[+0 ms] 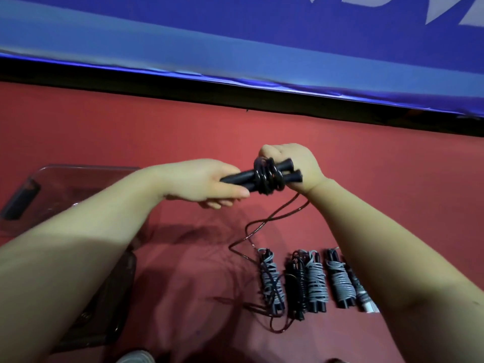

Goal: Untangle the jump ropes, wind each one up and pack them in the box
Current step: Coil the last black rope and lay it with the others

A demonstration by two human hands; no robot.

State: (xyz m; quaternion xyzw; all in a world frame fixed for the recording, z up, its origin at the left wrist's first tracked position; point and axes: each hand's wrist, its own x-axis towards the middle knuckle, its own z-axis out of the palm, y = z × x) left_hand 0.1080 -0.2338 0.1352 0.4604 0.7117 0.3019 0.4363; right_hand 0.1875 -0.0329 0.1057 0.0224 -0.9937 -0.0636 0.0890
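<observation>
- Bundles of wound rope (318, 280) lie in a row on the red floor (183, 258), grey and black coils tight round stubby handles; a clear plastic box (86, 170) sits well to their left.
- Loose cord (251, 231), thin, glossy and springy, trails up from the floor; it will likely kink unless kept taut.
- Left hand (201, 182) grips the paired black handles (237, 178), rigid and the soundest hold; right hand (293, 163) is curled round the cord at the coils.
- Blue padding (235, 35) stands beyond.
</observation>
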